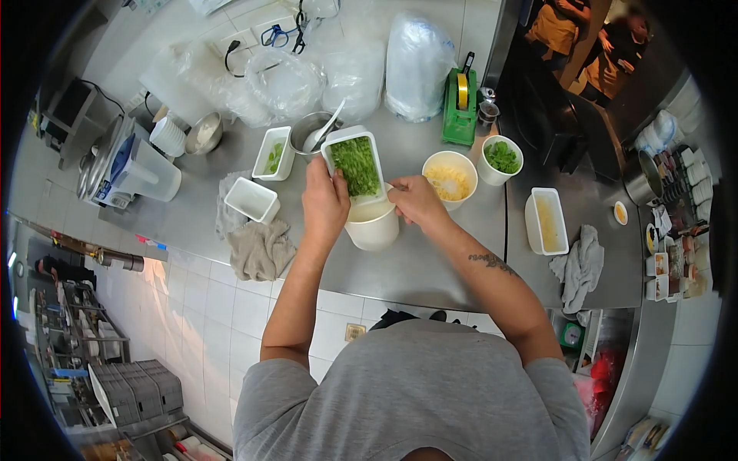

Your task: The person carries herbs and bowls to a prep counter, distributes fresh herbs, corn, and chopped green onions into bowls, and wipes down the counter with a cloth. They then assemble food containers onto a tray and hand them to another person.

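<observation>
My left hand [325, 201] is closed on the side of a white rectangular container [377, 160] of chopped greens [355, 165]. The container is tilted, its lower edge over the mouth of a round white tub [372, 228]. At the tub's right rim, my right hand [417, 201] pinches the edge, close to the container's lower corner. What lies inside the tub is hidden. To the right stand a round tub of shredded yellow food [448, 178] and another tub of chopped green leaves [502, 157].
Left on the steel counter are a white container [252, 200], another with some greens [274, 154], a metal bowl with a spoon [309, 137] and a crumpled cloth [261, 252]. A green tape dispenser [459, 115] stands behind. Two people [607, 54] are at the back right.
</observation>
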The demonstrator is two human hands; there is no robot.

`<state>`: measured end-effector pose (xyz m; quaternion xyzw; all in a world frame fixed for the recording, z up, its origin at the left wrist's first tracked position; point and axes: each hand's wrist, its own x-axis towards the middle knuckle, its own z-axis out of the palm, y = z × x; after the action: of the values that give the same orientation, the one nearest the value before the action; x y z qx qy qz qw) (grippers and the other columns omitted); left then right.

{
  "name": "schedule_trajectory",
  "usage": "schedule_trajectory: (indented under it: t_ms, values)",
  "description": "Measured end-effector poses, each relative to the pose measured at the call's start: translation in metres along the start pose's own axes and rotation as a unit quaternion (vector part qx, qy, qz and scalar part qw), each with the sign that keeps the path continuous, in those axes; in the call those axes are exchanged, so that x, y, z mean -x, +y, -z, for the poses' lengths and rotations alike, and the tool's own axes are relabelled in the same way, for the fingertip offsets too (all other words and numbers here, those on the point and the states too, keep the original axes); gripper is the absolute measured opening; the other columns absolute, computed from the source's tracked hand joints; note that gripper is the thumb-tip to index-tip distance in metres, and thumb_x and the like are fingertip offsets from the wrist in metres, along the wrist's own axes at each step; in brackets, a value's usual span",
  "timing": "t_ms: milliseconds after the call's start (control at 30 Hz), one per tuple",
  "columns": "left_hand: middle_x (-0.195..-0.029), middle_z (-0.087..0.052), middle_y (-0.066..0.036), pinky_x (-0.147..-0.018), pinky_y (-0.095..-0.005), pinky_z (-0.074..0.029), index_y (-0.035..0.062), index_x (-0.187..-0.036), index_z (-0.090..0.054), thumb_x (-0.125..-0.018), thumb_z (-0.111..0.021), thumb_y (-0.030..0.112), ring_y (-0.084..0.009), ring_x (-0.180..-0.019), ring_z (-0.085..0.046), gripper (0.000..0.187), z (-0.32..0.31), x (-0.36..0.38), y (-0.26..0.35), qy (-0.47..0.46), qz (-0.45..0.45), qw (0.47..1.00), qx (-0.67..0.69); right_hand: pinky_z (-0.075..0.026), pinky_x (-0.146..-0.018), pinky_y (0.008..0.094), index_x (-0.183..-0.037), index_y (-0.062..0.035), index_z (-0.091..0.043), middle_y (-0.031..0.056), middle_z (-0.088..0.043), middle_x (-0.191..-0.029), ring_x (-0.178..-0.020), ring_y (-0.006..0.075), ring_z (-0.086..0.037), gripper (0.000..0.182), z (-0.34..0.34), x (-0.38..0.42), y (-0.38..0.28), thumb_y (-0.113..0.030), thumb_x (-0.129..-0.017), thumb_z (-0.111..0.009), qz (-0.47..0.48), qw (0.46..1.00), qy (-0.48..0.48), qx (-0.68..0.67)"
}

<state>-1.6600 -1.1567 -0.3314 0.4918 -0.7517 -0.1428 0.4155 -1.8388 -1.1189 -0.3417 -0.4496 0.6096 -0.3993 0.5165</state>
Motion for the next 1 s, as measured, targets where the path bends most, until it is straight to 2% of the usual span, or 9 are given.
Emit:
schedule_trajectory:
  t_ms: [267,367,467,567,667,767,867,967,1000]
  values:
    - [-0.102,-0.052,-0.024,-0.066,-0.0487,-0.047,-0.0015,-0.123,-0.039,-0.090,-0.049,0.008,-0.0431,-0.083,-0.056,0.035,0.001,0.010,0.002,0.009,0.006,1.000,-0.009,-0.030,-0.036,0.0222,-0.106,0.0084,-0.063,0.0032,-0.053,-0.059,-0.040,0.0067,-0.041,0.037,0.002,-0.005,-0.010,-0.013,-0.078,-0.056,-0.013,1.000,-0.017,-0.011]
    - [-0.097,-0.056,-0.024,-0.064,-0.0474,-0.048,-0.0024,-0.123,-0.039,-0.090,-0.051,0.009,-0.0413,-0.076,-0.060,0.037,0.001,0.013,0.006,0.028,0.007,1.000,0.010,-0.030,-0.036,0.0222,-0.106,0.0086,-0.063,0.0031,-0.052,-0.059,-0.041,0.0066,-0.040,0.035,0.003,-0.003,-0.014,-0.012,-0.078,-0.055,-0.011,0.999,-0.021,-0.026]
    - [-0.085,-0.060,-0.023,-0.061,-0.0457,-0.048,-0.0026,-0.120,-0.041,-0.089,-0.053,0.009,-0.0396,-0.067,-0.061,0.036,0.000,0.016,0.008,0.039,0.010,0.999,0.018,-0.029,-0.036,0.0222,-0.106,0.0093,-0.062,0.0033,-0.051,-0.060,-0.042,0.0066,-0.040,0.034,0.004,-0.004,-0.013,-0.010,-0.079,-0.054,-0.013,0.998,-0.026,-0.052]
    - [-0.074,-0.059,-0.021,-0.058,-0.0444,-0.048,-0.0035,-0.118,-0.041,-0.088,-0.054,0.009,-0.0380,-0.062,-0.060,0.034,0.002,0.016,0.012,0.021,0.037,0.999,0.015,-0.029,-0.036,0.0224,-0.106,0.0099,-0.062,0.0031,-0.051,-0.060,-0.043,0.0065,-0.039,0.035,0.003,-0.008,-0.008,-0.009,-0.078,-0.054,-0.009,0.997,-0.019,-0.075]
    - [-0.071,-0.058,-0.021,-0.058,-0.0443,-0.047,-0.0037,-0.115,-0.041,-0.089,-0.054,0.009,-0.0373,-0.062,-0.060,0.031,0.003,0.015,0.018,0.024,0.050,0.998,0.013,-0.029,-0.036,0.0223,-0.108,0.0101,-0.061,0.0028,-0.051,-0.060,-0.043,0.0066,-0.040,0.036,0.004,-0.009,-0.007,-0.009,-0.078,-0.054,-0.012,0.995,-0.026,-0.094]
    - [-0.073,-0.058,-0.016,-0.054,-0.0378,-0.045,-0.0014,-0.114,-0.039,-0.091,-0.055,0.011,-0.0258,-0.058,-0.057,0.030,-0.004,0.015,0.006,0.063,0.012,0.998,0.028,-0.029,-0.036,0.0221,-0.109,0.0098,-0.061,0.0026,-0.051,-0.060,-0.042,0.0066,-0.040,0.037,0.005,-0.011,-0.006,-0.009,-0.078,-0.055,-0.022,0.994,-0.033,-0.102]
    - [-0.076,-0.059,-0.015,-0.054,-0.0360,-0.045,-0.0019,-0.110,-0.041,-0.091,-0.055,0.011,-0.0227,-0.062,-0.058,0.027,-0.003,0.015,0.008,0.076,0.027,0.995,0.060,-0.030,-0.036,0.0218,-0.111,0.0095,-0.060,0.0025,-0.051,-0.060,-0.042,0.0066,-0.040,0.038,0.005,-0.012,-0.006,-0.009,-0.078,-0.055,-0.020,0.993,-0.040,-0.106]
    - [-0.080,-0.059,-0.015,-0.056,-0.0332,-0.046,-0.0016,-0.107,-0.042,-0.092,-0.055,0.010,-0.0203,-0.066,-0.058,0.023,-0.005,0.018,0.009,0.096,0.003,0.992,0.083,-0.030,-0.037,0.0217,-0.112,0.0091,-0.060,0.0022,-0.051,-0.060,-0.043,0.0063,-0.040,0.038,0.005,-0.010,-0.008,-0.009,-0.079,-0.055,-0.014,0.993,-0.031,-0.111]
    - [-0.080,-0.059,-0.016,-0.058,-0.0346,-0.046,-0.0021,-0.107,-0.042,-0.091,-0.055,0.008,-0.0229,-0.067,-0.059,0.023,-0.005,0.018,0.010,0.102,0.007,0.990,0.093,-0.030,-0.037,0.0217,-0.112,0.0089,-0.060,0.0021,-0.051,-0.060,-0.043,0.0062,-0.041,0.038,0.005,-0.010,-0.008,-0.009,-0.079,-0.055,-0.013,0.993,-0.024,-0.113]
